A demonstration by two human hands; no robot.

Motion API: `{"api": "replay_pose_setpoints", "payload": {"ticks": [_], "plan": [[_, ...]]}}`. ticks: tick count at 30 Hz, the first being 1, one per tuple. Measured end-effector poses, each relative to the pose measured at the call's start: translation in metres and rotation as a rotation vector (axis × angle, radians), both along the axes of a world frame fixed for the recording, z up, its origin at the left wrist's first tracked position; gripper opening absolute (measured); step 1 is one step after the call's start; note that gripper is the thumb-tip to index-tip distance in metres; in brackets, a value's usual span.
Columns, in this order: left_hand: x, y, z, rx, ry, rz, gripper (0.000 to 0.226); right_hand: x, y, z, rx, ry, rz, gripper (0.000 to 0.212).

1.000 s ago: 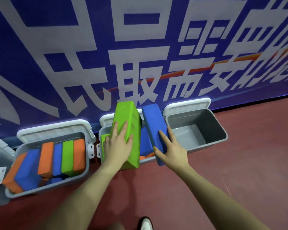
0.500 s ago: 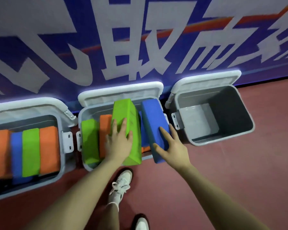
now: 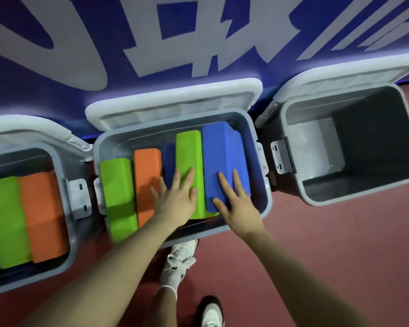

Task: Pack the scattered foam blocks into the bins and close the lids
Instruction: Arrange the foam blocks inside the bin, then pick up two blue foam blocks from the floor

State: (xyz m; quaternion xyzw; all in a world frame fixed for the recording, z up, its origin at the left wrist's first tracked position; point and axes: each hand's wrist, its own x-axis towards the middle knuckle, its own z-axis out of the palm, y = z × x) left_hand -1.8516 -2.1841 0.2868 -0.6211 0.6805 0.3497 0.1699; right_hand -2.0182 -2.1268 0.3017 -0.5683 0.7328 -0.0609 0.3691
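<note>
The middle grey bin (image 3: 257, 208) stands with its white lid (image 3: 175, 100) raised against the wall. Inside it, side by side on edge, are a green block (image 3: 116, 185), an orange block (image 3: 147, 171), a partly hidden blue block (image 3: 169, 161), a second green block (image 3: 189, 152) and a blue block (image 3: 222, 152). My left hand (image 3: 175, 197) lies flat with straight fingers on the second green block. Fingers spread, my right hand (image 3: 236, 201) presses on the blue block at the right.
The left bin (image 3: 73, 237) holds upright green, orange and blue blocks, lid up. An empty grey bin (image 3: 354, 199) with its lid up stands at the right. A blue banner wall runs behind the bins. My white shoes (image 3: 180, 263) stand on the red floor below.
Both blocks went from tilted over the bin rim down into the middle bin. My hands shifted from their sides onto their top edges. The view came closer and more overhead.
</note>
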Motion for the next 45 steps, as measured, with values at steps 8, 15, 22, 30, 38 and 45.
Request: {"api": "replay_pose_setpoints", "payload": {"ticks": [8,15,22,30,38,45], "plan": [[0.003,-0.017,0.006,-0.026,-0.068,-0.113,0.057,-0.006,-0.016,0.001,0.169,0.088,0.073,0.054],[-0.004,-0.026,0.076,-0.228,0.005,-0.205,0.058,-0.015,-0.018,0.069,0.101,0.170,0.043,0.057],[-0.020,-0.004,0.183,-0.353,0.145,-0.311,0.057,-0.025,0.035,0.170,-0.002,0.200,-0.153,0.055],[-0.047,0.097,0.302,-0.369,0.324,-0.554,0.053,-0.031,0.178,0.271,-0.152,0.257,-0.412,0.051],[-0.089,0.290,0.373,-0.378,0.508,-0.958,0.080,-0.001,0.433,0.345,-0.150,0.330,-0.864,0.049],[-0.115,0.489,0.404,-0.293,0.549,-1.463,0.055,0.073,0.634,0.368,-0.097,0.368,-1.347,0.048]]}}
